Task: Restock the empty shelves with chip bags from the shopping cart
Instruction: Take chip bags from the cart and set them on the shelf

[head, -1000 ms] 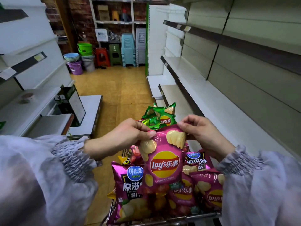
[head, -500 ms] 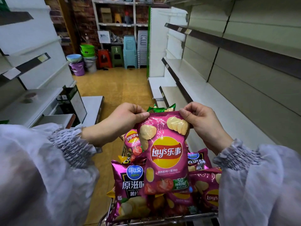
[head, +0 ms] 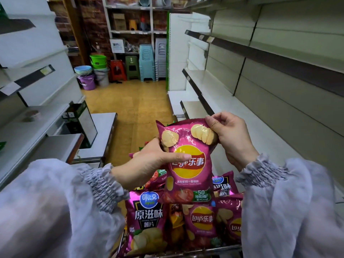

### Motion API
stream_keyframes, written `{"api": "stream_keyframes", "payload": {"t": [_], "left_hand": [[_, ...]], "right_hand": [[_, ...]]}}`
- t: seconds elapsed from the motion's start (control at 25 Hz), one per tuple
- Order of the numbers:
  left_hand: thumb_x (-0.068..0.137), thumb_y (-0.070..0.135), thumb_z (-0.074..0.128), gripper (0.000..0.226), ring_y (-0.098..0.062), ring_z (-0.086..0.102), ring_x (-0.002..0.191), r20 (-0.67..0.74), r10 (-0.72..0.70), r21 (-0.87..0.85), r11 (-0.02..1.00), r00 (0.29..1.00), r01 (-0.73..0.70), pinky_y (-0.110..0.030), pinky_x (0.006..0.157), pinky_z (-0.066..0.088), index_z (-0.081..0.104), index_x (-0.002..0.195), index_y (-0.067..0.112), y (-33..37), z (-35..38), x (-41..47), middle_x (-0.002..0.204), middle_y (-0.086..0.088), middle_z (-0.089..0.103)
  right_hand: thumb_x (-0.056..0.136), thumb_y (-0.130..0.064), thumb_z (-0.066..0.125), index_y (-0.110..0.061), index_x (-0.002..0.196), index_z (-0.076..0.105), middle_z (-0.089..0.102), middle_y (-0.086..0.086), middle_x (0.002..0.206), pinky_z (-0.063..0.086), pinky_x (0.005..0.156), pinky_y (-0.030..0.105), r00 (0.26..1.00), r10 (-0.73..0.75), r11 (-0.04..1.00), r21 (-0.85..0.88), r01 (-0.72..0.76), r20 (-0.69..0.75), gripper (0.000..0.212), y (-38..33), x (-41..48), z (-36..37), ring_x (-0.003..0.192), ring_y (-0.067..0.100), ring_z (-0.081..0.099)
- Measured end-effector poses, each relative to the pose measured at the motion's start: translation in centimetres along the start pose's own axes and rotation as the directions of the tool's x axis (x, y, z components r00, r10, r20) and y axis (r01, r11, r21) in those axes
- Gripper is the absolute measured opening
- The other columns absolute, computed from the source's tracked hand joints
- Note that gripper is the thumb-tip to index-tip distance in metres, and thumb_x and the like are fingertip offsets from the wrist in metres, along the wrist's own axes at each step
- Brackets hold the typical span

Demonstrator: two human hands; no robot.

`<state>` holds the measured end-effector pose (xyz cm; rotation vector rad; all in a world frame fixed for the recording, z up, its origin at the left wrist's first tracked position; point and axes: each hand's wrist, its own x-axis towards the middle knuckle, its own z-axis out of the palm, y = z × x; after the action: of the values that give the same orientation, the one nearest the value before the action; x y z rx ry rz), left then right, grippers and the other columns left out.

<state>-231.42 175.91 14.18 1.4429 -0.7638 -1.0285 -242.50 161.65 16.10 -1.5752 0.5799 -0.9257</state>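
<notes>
1. Pink foil catches the eye: a Lay's chip bag (head: 188, 164) is held upright above the shopping cart (head: 204, 251), lifted off the bags lying in it.
2. The left hand (head: 149, 161) grips the bag's left edge. Its thumb lies across the yellow logo on the front and the other fingers are wrapped behind.
3. The right hand (head: 229, 135) pinches the bag's top right corner, thumb and curled fingers closed on the seam.
4. Inside the cart, under the held bag, a purple Copico bag (head: 147, 216) lies at the left. More pink Lay's bags (head: 202, 222) lie in the middle and at the right.
5. Right of the cart runs a white shelf (head: 242, 118).
6. Left of the cart stands a dark box (head: 80, 123).
7. Well beyond the cart, at the aisle's end, stand stacked plastic stools (head: 147, 62) and buckets (head: 98, 61).
</notes>
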Motion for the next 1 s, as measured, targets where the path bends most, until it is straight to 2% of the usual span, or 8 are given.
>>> {"api": "stream_keyframes", "payload": {"t": [0.08,0.2,0.28,0.52,0.72,0.84,1.0], "left_hand": [[0.054,0.016,0.078,0.055,-0.024,0.071,0.09,-0.031,0.006,-0.024,1.0,0.999,-0.007,-0.032,0.077,0.058,0.06,0.106,0.014,0.2,0.1,0.3,0.098,-0.008,0.074],[0.049,0.013,0.082,0.071,-0.024,0.072,0.088,-0.076,0.004,-0.014,1.0,0.997,-0.005,-0.031,0.069,0.058,0.056,0.115,0.01,0.1,0.0,0.7,0.1,-0.008,0.074],[0.048,0.012,0.082,0.072,-0.022,0.072,0.087,-0.084,0.019,0.035,0.999,0.996,-0.016,-0.029,0.067,0.057,0.057,0.115,0.01,0.0,0.2,0.8,0.098,-0.007,0.074],[0.047,0.015,0.083,0.071,-0.026,0.07,0.093,-0.06,-0.017,0.088,0.996,0.998,0.022,-0.039,0.083,0.056,0.058,0.114,0.012,0.1,1.9,1.0,0.101,-0.007,0.073],[0.052,0.009,0.082,0.066,-0.023,0.071,0.087,-0.107,0.008,0.089,0.996,0.994,0.002,-0.029,0.069,0.057,0.058,0.113,0.011,0.0,1.6,1.1,0.098,-0.007,0.074],[0.049,0.013,0.084,0.072,-0.025,0.071,0.09,-0.122,-0.043,0.062,0.997,0.992,0.05,-0.035,0.076,0.057,0.058,0.116,0.008,-1.0,1.4,1.0,0.1,-0.009,0.073],[0.057,0.008,0.081,0.055,-0.025,0.072,0.086,-0.104,-0.089,0.054,0.994,0.991,0.095,-0.03,0.068,0.058,0.062,0.11,0.007,-2.2,1.3,0.3,0.096,-0.01,0.074]], "right_hand": [[0.088,-0.008,0.059,-0.011,0.07,0.057,0.059,-0.004,0.055,0.045,0.044,0.015,0.999,0.017,0.998,0.059,-0.018,0.028,0.019,-0.2,-0.1,-0.6,0.046,0.0,0.055],[0.088,-0.01,0.06,-0.011,0.075,0.058,0.062,-0.007,0.053,0.048,0.05,0.02,0.994,0.052,0.998,0.036,-0.056,0.1,0.013,0.0,-0.5,-1.9,0.049,0.003,0.057],[0.088,-0.009,0.06,-0.011,0.075,0.059,0.062,-0.007,0.052,0.049,0.052,0.02,0.992,0.056,0.998,0.006,-0.057,0.112,0.013,0.4,-0.7,-2.6,0.049,0.004,0.057],[0.089,-0.01,0.059,-0.014,0.07,0.059,0.061,-0.008,0.051,0.047,0.053,0.02,0.999,0.007,0.997,-0.074,-0.004,0.032,0.019,1.1,-1.1,-4.1,0.05,0.002,0.055],[0.087,-0.013,0.06,-0.015,0.085,0.06,0.065,-0.006,0.06,0.05,0.06,0.022,0.989,0.043,0.999,-0.025,-0.039,0.14,0.003,1.3,-1.4,-4.8,0.061,0.007,0.06],[0.086,-0.011,0.06,-0.011,0.099,0.056,0.063,-0.003,0.077,0.05,0.06,0.017,0.962,0.104,0.994,-0.065,-0.091,0.254,0.013,1.5,-1.8,-4.5,0.066,0.001,0.062],[0.086,-0.003,0.06,-0.01,0.094,0.055,0.061,0.002,0.079,0.051,0.058,0.014,0.932,0.149,0.988,-0.094,-0.124,0.331,0.012,2.5,-2.2,-3.6,0.06,-0.003,0.061]]}}
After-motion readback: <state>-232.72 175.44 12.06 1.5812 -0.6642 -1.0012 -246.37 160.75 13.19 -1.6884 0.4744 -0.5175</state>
